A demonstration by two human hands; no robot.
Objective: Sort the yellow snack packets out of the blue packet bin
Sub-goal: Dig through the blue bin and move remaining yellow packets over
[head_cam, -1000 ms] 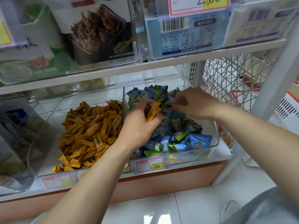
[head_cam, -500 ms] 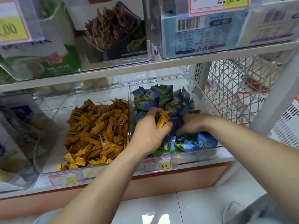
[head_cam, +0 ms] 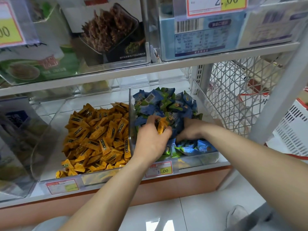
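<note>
The job looks partly done. The left hand [head_cam: 150, 140], in the middle of the frame, grips a few yellow packets [head_cam: 161, 126] just above the blue packets [head_cam: 155, 100]. They are picked out but not yet put in their own place. The right hand [head_cam: 190, 129] beside it is pushed down into the blue pile. Its fingers are hidden, so I cannot tell if it holds anything. More yellow ones may hide underneath. The clear blue packet bin [head_cam: 202, 104], middle right, is full of blue and green packets. The clear bin [head_cam: 55, 117] to its left holds a big yellow heap [head_cam: 100, 135], likely where the held ones should go
</note>
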